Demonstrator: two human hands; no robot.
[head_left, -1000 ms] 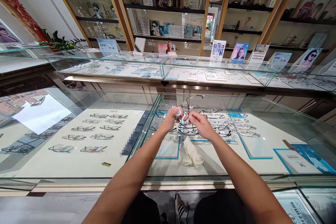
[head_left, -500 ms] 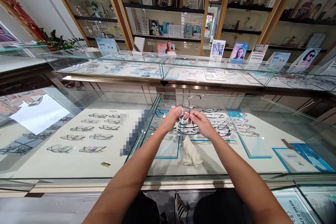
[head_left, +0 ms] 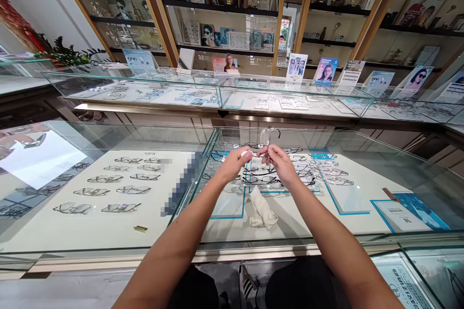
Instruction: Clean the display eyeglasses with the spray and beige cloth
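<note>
My right hand (head_left: 280, 159) grips a thin-rimmed pair of glasses (head_left: 266, 136), held upright above the glass case with a lens and a temple showing over the fingers. To its left, my left hand (head_left: 236, 161) is closed on something small and white (head_left: 246, 153), too small to name for sure. The two hands are a small gap apart. Below them a crumpled cream cloth (head_left: 263, 210) lies on the case. Rows of glasses (head_left: 263, 179) stand beneath and behind my hands.
More glasses (head_left: 90, 192) stand in rows in the left case, near a small gold clip (head_left: 140, 228). A brown strip (head_left: 390, 194) and blue-edged cards (head_left: 400, 217) are at the right. Behind runs another glass counter (head_left: 224, 118) with upright signs.
My hands have moved apart a little. The glasses have turned, so that a lens faces the view more. The whole view has shifted slightly.
</note>
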